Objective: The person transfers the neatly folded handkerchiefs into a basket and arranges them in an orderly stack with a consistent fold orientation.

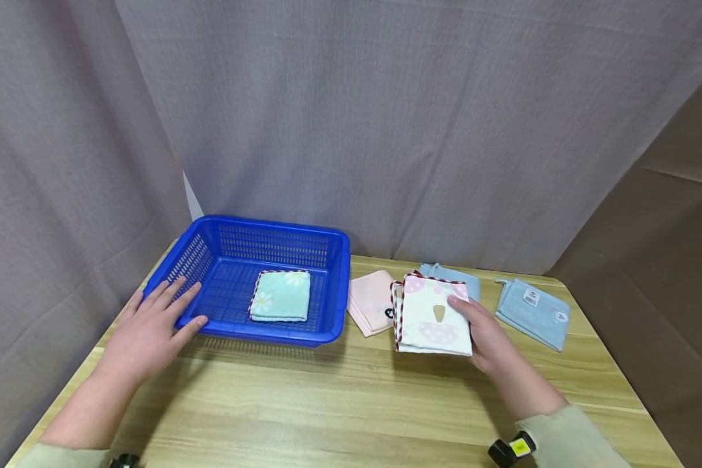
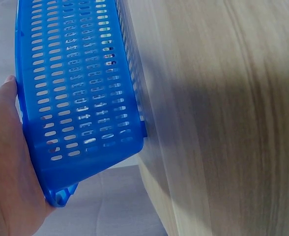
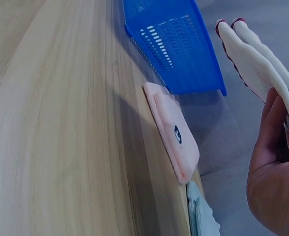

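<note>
A folded white towel [image 1: 435, 325] with pink patches and a red-and-white striped edge is held up in my right hand [image 1: 485, 331], thumb on top and fingers beneath. In the right wrist view the towel [image 3: 262, 64] is clear of the table. My left hand [image 1: 155, 331] rests on the front left corner of a blue plastic basket [image 1: 316, 336], fingers spread over its rim. Inside the basket lies a folded mint-green towel [image 1: 281, 297] with white flowers and a striped edge.
A folded pink towel [image 1: 370, 299] lies right of the basket, partly behind the white one. One light-blue towel [image 1: 468, 281] shows behind my right hand, and another blue towel [image 1: 535, 313] lies farther right. Grey curtain [image 1: 351, 130] borders the back of the wooden table [image 1: 304, 403].
</note>
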The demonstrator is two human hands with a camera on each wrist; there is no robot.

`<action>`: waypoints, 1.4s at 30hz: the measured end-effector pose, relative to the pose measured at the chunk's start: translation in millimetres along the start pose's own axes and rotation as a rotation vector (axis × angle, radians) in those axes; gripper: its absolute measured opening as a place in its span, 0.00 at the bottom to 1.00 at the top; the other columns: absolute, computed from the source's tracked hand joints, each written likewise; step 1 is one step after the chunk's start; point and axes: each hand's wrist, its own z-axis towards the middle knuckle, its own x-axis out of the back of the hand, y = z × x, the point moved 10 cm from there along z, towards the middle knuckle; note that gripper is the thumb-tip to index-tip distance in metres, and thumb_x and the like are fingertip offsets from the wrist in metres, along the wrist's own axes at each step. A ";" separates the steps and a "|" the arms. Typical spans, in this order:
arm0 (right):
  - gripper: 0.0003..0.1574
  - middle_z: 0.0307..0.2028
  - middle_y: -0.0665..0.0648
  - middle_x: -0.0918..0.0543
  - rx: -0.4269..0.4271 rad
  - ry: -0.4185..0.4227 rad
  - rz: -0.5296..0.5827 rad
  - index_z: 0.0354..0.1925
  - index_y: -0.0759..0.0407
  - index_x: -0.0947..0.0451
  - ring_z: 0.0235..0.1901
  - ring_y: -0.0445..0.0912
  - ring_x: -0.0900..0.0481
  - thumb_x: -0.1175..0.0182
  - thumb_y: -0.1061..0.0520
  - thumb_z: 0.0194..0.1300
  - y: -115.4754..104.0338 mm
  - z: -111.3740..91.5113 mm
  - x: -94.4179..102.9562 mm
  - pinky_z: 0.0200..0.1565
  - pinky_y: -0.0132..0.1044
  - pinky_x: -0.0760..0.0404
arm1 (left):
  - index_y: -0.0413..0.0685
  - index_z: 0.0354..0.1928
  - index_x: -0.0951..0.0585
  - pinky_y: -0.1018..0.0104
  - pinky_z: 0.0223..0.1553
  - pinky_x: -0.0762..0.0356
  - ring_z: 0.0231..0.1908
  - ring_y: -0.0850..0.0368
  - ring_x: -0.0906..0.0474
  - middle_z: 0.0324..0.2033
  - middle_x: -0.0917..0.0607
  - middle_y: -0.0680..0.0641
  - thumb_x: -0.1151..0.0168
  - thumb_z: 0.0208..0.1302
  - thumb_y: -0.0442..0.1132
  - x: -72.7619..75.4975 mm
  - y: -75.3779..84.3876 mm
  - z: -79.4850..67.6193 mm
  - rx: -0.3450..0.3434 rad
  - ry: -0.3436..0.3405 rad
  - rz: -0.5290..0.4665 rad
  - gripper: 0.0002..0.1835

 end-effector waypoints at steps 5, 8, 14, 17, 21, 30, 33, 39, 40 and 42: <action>0.17 0.40 0.51 0.14 -0.004 0.000 0.003 0.60 0.53 0.37 0.38 0.43 0.13 0.54 0.49 0.80 2.3 3.0 -6.2 0.39 0.37 0.14 | 0.50 0.73 0.34 0.33 0.70 0.63 0.70 0.30 0.44 0.71 0.36 0.34 0.52 0.73 0.63 -0.2 0.0 0.1 -0.002 -0.003 -0.004 0.35; 0.20 0.39 0.51 0.14 -0.009 0.022 -0.004 0.61 0.55 0.39 0.37 0.42 0.13 0.53 0.47 0.79 3.1 4.7 -7.3 0.39 0.37 0.14 | 0.50 0.74 0.34 0.32 0.70 0.63 0.70 0.30 0.44 0.71 0.36 0.34 0.52 0.73 0.63 -0.5 0.0 0.2 -0.002 -0.005 -0.004 0.36; 0.22 0.38 0.49 0.14 -0.015 0.054 -0.018 0.62 0.54 0.39 0.36 0.41 0.13 0.52 0.46 0.78 3.0 7.5 -10.6 0.38 0.36 0.14 | 0.50 0.73 0.34 0.33 0.70 0.62 0.70 0.31 0.44 0.71 0.36 0.34 0.52 0.73 0.63 0.7 0.9 0.3 -0.002 -0.002 -0.002 0.35; 0.21 0.38 0.49 0.14 -0.013 0.050 -0.023 0.61 0.54 0.39 0.35 0.41 0.13 0.53 0.46 0.78 2.6 8.8 -13.7 0.37 0.36 0.14 | 0.50 0.73 0.34 0.33 0.70 0.62 0.70 0.31 0.44 0.71 0.35 0.35 0.52 0.73 0.63 1.7 1.9 1.0 -0.003 0.002 -0.004 0.35; 0.21 0.38 0.49 0.14 -0.004 0.043 -0.023 0.61 0.54 0.39 0.35 0.41 0.13 0.53 0.46 0.78 2.3 11.2 -18.6 0.37 0.36 0.14 | 0.50 0.73 0.34 0.32 0.69 0.60 0.69 0.30 0.43 0.71 0.35 0.35 0.52 0.73 0.63 2.2 2.7 1.6 -0.006 0.004 -0.004 0.35; 0.22 0.41 0.50 0.14 0.019 -0.009 0.008 0.65 0.56 0.41 0.38 0.42 0.13 0.53 0.51 0.79 3.7 15.0 -35.4 0.41 0.37 0.14 | 0.50 0.73 0.34 0.32 0.70 0.62 0.70 0.30 0.45 0.71 0.36 0.34 0.53 0.73 0.63 -0.4 0.8 0.0 0.006 -0.017 -0.006 0.35; 0.22 0.41 0.51 0.14 0.022 -0.019 0.022 0.65 0.56 0.41 0.39 0.43 0.14 0.53 0.52 0.79 5.5 16.2 -38.9 0.41 0.38 0.14 | 0.50 0.73 0.34 0.32 0.70 0.62 0.70 0.30 0.45 0.71 0.36 0.34 0.53 0.73 0.63 -0.7 0.3 -0.2 0.005 -0.014 -0.002 0.35; 0.27 0.41 0.50 0.15 0.007 0.002 -0.008 0.68 0.58 0.42 0.39 0.42 0.14 0.50 0.52 0.78 9.3 18.1 -43.7 0.41 0.37 0.14 | 0.50 0.74 0.35 0.32 0.70 0.62 0.70 0.30 0.45 0.71 0.36 0.34 0.53 0.73 0.63 -1.2 -0.3 0.1 0.006 -0.018 -0.002 0.36; 0.28 0.41 0.50 0.15 0.007 0.005 -0.018 0.69 0.59 0.43 0.39 0.42 0.14 0.50 0.52 0.78 9.6 18.3 -44.9 0.41 0.37 0.14 | 0.50 0.74 0.34 0.32 0.70 0.63 0.70 0.30 0.45 0.71 0.36 0.34 0.53 0.73 0.63 -1.2 -0.3 0.2 0.007 -0.020 -0.002 0.36; 0.29 0.40 0.50 0.15 0.011 0.007 -0.037 0.69 0.60 0.43 0.38 0.41 0.14 0.49 0.52 0.77 10.2 19.5 -47.4 0.40 0.37 0.14 | 0.50 0.73 0.34 0.31 0.70 0.63 0.70 0.30 0.45 0.71 0.36 0.34 0.53 0.73 0.63 -1.0 -0.2 0.5 0.008 -0.020 -0.003 0.36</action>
